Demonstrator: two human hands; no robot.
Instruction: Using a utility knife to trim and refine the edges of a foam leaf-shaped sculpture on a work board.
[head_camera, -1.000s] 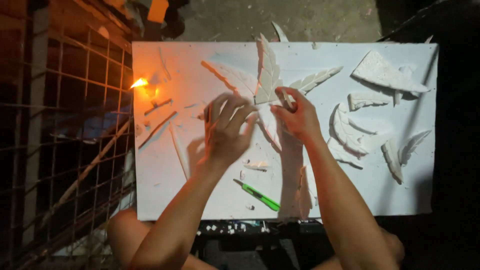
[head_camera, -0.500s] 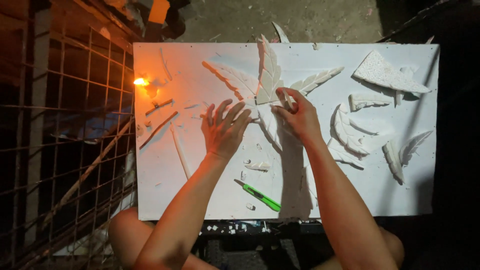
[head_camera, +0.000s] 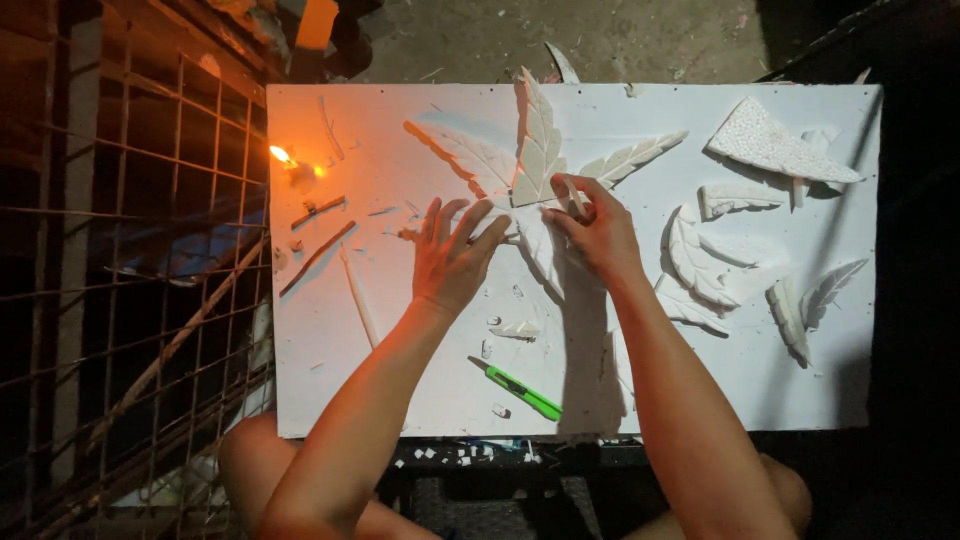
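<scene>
1. Left hand (head_camera: 455, 262) lies flat, fingers spread, on the white board (head_camera: 400, 380).
2. Right hand (head_camera: 592, 232) seemingly pinches the upright foam leaf (head_camera: 538, 145), near the board's far edge.
3. Seating that leaf calls for steady pressure.

Count on record: 1 white board (head_camera: 400, 400); 2 hands, left hand (head_camera: 452, 262) and right hand (head_camera: 590, 232); 1 green knife (head_camera: 522, 392) at 6 o'clock; 1 candle flame (head_camera: 281, 155) at 9 o'clock; 1 wire grid (head_camera: 120, 300); about 8 white foam leaves (head_camera: 538, 145).
</scene>
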